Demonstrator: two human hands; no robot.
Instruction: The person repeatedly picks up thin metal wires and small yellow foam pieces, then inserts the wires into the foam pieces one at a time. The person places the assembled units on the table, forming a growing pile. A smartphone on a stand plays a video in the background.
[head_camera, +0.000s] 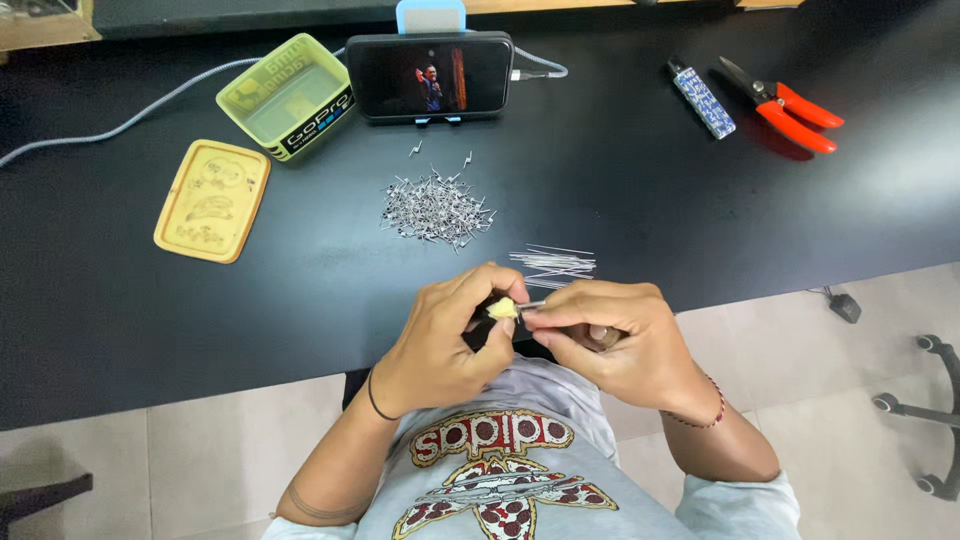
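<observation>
Down at the bottom middle of the frame, both hands are bunched together right at the near edge of the black table (120, 330). The left hand (440, 345) is curled shut around a small dark tool with a yellowish tip (503, 308), and the right hand (615, 340) is pinched closed on a thin metal pin (532, 304) that meets that tip. Just above the hands lies a neat bundle of straight pins (553, 265), and further up toward center there's a messy pile of bent pins (437, 210). A phone (430, 75) stands on a stand at top center, a green box (288, 95) and its yellow lid (212, 200) sit upper left, and red cutters (785, 105) plus a patterned lighter (703, 98) are upper right.
</observation>
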